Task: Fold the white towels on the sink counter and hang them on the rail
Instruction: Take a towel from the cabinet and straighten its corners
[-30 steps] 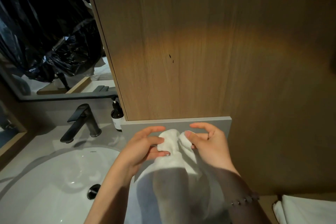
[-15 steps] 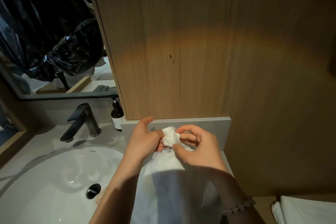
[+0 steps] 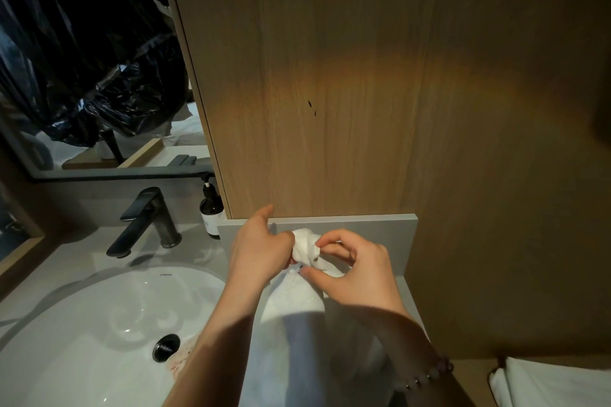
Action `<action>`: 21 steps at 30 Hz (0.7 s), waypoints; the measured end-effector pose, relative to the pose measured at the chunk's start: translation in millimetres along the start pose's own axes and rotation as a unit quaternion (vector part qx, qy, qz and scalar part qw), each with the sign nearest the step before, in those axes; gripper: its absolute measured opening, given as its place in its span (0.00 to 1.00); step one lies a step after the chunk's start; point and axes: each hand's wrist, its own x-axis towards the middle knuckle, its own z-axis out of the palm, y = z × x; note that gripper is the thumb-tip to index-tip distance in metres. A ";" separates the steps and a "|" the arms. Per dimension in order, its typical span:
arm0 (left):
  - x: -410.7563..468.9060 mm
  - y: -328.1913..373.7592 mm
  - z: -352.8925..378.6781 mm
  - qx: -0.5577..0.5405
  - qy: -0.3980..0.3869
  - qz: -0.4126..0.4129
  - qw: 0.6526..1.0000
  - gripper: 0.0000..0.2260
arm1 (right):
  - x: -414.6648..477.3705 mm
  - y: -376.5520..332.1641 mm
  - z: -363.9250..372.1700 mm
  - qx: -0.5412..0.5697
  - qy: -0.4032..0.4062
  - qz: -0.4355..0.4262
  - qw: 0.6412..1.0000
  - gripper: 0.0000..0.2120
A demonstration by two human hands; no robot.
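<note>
Both hands are gripping one white towel [image 3: 305,314]: the left hand [image 3: 258,251] is clutching its bunched top, the right hand [image 3: 353,271] is pinching it alongside, while the cloth is hanging over the worktop [image 3: 76,261] beside the basin [image 3: 99,324].

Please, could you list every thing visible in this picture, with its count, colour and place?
white cloth towel: one, white, bunched top held between both hands
second white towel: one, white, bottom right corner
round ceramic sink basin: one, white, lower left
metal faucet: one, black, behind the basin
glass pump bottle: one, dark brown, beside the faucet
wooden wall panel: one, light brown, straight ahead
wall mirror: one, dark reflection, upper left
bead bracelet: one, colour unclear, right wrist
left hand: one, grips the towel
right hand: one, pinches the towel
</note>
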 end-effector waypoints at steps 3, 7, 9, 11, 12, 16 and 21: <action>-3.6 1.3 4.3 0.010 -0.005 0.013 1.000 0.29 | 0.6 2.5 0.8 -0.009 0.001 -0.001 1.000 0.15; 0.4 -1.3 9.2 -0.017 -0.027 0.009 0.999 0.31 | 1.8 5.8 0.4 -0.006 0.008 0.007 1.000 0.14; 3.0 -2.0 10.3 -0.037 -0.048 0.005 0.998 0.31 | 2.0 8.2 -0.2 0.006 0.013 0.013 1.000 0.14; 3.4 -1.9 11.1 -0.075 -0.064 -0.004 0.995 0.30 | 2.0 11.5 -1.7 0.038 0.018 0.019 0.999 0.14; 2.5 -1.4 10.9 -0.108 -0.078 -0.005 0.991 0.28 | 2.0 12.9 -3.1 0.061 0.022 0.023 0.998 0.14; -6.1 -3.7 6.9 -0.178 -0.138 0.015 0.974 0.21 | 6.2 16.4 -7.6 0.157 0.057 0.060 0.984 0.12; -15.2 -34.5 6.4 -0.033 -0.194 0.107 0.975 0.19 | 26.5 13.0 -13.4 0.189 0.105 0.055 0.975 0.12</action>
